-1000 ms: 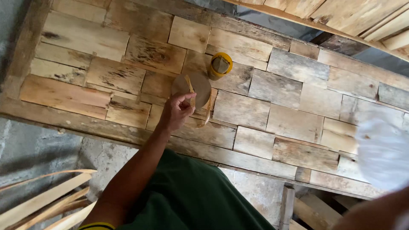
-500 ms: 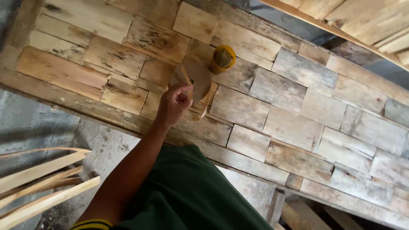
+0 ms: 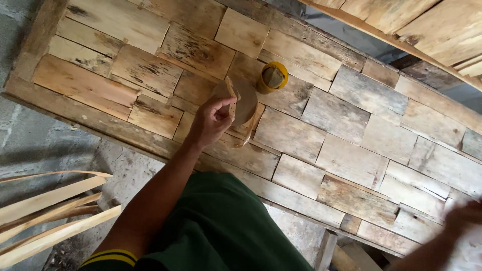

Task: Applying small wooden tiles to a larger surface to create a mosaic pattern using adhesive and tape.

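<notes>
Over the patchwork wooden bench (image 3: pixel 351 150), the left hand (image 3: pixel 211 120) reaches out on a straight, bare arm, fingers (image 3: pixel 223 103) pinched shut around a small wooden piece (image 3: pixel 232 98) held against a round wooden disc (image 3: pixel 246 100) lying on the planks. Just beside the disc sits a yellow can (image 3: pixel 272 78). Down at the lower right edge the right hand (image 3: pixel 464 216) is blurry, so can't tell if it's open or closed.

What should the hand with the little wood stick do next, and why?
Probably lower the left hand a little so the small wooden piece rests flat on the round wooden disc. The piece stands tilted right at the disc, and the yellow tin sits open beside it.
</notes>
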